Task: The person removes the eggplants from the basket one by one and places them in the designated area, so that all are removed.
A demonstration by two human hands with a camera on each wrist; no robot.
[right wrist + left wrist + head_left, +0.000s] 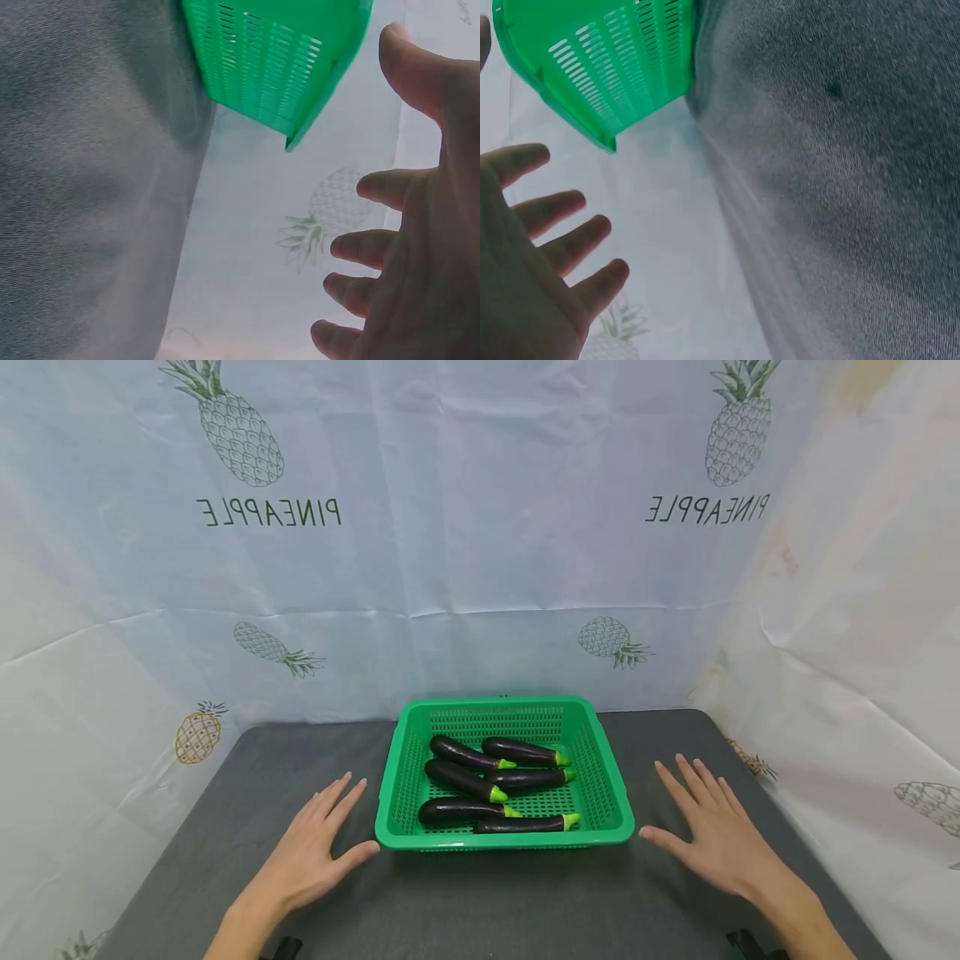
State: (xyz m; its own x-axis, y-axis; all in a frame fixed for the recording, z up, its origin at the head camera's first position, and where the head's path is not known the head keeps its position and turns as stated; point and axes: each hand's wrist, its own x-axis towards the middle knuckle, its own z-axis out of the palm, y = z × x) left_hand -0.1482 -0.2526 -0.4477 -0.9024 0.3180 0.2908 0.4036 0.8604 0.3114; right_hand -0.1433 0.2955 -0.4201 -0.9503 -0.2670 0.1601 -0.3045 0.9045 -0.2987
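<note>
The left hand (311,847) is spread wide with nothing in it, thumb pointing inward at the near left corner of the green basket (506,842); whether the thumb tip touches the rim or stops just short, the head view does not settle. The right hand (716,843), equally wide and holding nothing, has its thumb just beside the near right corner. So the basket lies between the two, to the left hand's right and the right hand's left, with neither clearly nearer. Its long axis runs side to side, from one hand toward the other, and its short end walls face them. Inside, six eggplants (450,811) lie mostly crosswise, green stem ends toward the right hand. The basket sits on the dark worktop (510,902), before a pineapple-print cloth (510,543).
</note>
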